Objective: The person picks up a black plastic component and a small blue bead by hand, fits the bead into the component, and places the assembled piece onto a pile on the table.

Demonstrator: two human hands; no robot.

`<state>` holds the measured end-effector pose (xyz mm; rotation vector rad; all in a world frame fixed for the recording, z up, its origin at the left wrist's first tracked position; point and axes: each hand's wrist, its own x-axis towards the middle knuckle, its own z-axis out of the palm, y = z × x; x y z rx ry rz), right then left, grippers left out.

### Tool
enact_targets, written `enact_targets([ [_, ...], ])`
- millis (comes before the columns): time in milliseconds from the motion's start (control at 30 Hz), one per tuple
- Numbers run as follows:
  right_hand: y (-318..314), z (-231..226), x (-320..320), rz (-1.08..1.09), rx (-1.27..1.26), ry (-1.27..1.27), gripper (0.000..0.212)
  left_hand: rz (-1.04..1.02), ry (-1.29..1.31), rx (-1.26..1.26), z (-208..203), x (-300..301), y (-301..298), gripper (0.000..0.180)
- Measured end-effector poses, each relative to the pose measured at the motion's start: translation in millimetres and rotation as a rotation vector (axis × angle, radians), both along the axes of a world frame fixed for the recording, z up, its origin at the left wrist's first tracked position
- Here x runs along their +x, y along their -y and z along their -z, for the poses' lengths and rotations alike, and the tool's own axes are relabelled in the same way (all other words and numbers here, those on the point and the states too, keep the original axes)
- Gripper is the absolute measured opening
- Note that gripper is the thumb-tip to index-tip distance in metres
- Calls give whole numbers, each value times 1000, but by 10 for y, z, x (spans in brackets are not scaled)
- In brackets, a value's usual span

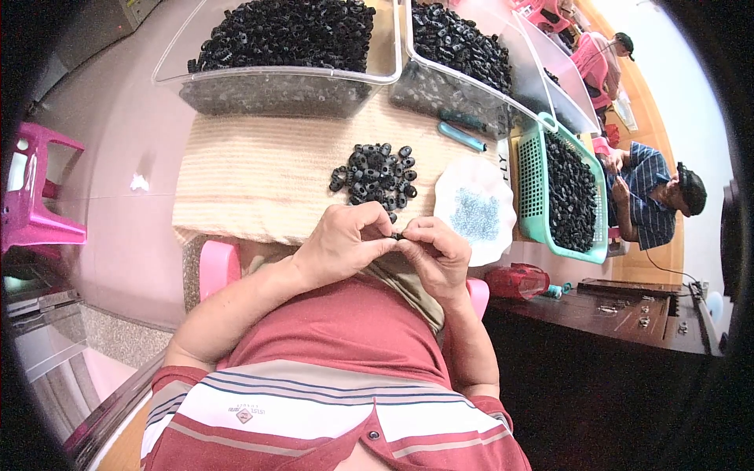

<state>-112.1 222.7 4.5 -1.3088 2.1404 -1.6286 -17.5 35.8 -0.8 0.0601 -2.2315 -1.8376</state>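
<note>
At the table's near edge, my left hand (339,242) and my right hand (437,250) meet fingertip to fingertip in a pinch. Between them is a small black plastic part (397,235), mostly covered by the fingers. Just beyond lies a loose pile of small black plastic parts (377,174), rounded and with holes in them, perhaps cord locks. A white scalloped dish (446,192) stands to the right of the pile, touching distance from my right hand. Tiny bluish pieces (476,215) are spread in it, too small to make out.
Two clear plastic bins (275,74) (463,93) full of black parts stand at the back. A mint-green basket (533,184) of them is at the right. A blue-handled tool (463,136) lies on the striped cloth (251,169). Another person (648,188) sits at far right; a pink stool (43,188) is left.
</note>
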Motion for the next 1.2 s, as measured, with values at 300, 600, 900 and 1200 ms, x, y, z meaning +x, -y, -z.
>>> enact_targets([
  [300,-14,-49,22,-7,-22,101,15,19,16,-22,-35,25,-9,13],
  [600,-51,-82,25,-60,-28,375,6,56,-30,78,0,39,-40,17],
  [900,31,-45,48,6,-35,195,9,32,49,134,37,-10,7,16],
  [1200,52,-92,53,26,20,-407,44,13,88,316,18,-27,0,17],
])
